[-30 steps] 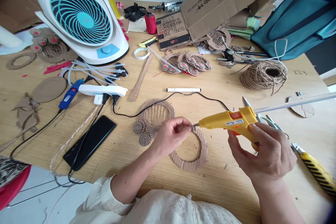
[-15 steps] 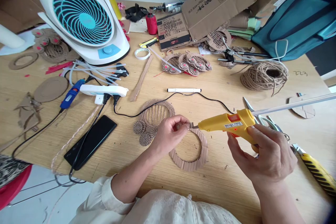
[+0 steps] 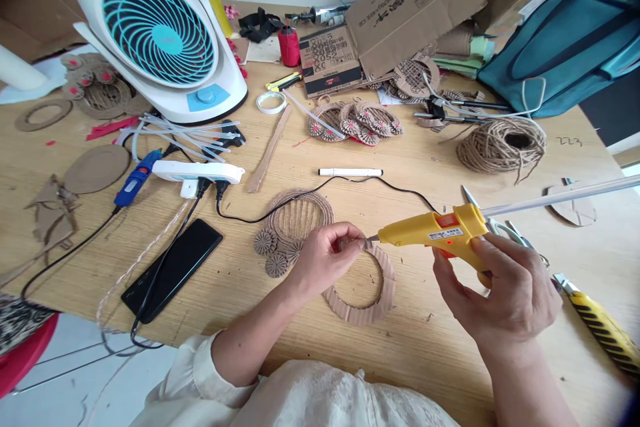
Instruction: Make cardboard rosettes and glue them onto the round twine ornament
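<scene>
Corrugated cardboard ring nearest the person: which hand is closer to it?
Left. The left hand is at the far-left edge of the ring; the right hand is off to its right, holding the yellow glue gun.

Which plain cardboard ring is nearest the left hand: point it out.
The ridged ring, partly covered by the left hand; the other plain ring lies farther off, to the left of the fan.

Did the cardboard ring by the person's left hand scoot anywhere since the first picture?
No. The cardboard ring shows no clear shift either way: it lies in the same place on the person's side of the white marker.
</scene>
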A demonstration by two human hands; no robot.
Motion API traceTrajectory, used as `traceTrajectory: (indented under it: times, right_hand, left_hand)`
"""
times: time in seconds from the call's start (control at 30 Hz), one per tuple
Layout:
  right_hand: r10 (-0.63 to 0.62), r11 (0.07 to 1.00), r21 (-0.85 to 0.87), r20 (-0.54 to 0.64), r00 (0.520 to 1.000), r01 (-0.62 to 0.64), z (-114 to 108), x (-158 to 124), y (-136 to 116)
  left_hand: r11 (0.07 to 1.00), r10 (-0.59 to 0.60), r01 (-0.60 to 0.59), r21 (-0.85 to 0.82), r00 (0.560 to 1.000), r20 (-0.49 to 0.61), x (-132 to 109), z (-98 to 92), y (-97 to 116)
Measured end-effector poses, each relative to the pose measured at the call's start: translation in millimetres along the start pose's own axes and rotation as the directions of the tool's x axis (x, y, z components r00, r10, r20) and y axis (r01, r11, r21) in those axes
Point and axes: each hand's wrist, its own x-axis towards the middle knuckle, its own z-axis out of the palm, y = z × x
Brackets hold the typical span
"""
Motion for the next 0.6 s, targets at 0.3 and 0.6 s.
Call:
traceTrajectory:
  times: [0.3,0.6]
  right_hand:
    - [0.026,1.0,0.003,0.019,0.999,-0.026,-1.0,-4.4,1.5]
    - [-0.027,0.999,0.016,-0.013,1.0,0.028,-1.6,1.7,-0.8]
  left_hand:
    - [0.999,-0.007,0.006,-0.034,1.0,-0.017,-0.2,-0.3,3.0]
    - [0.998,-0.041,0.04,-0.044,0.999,-0.031,-0.2,-1.2,2.1]
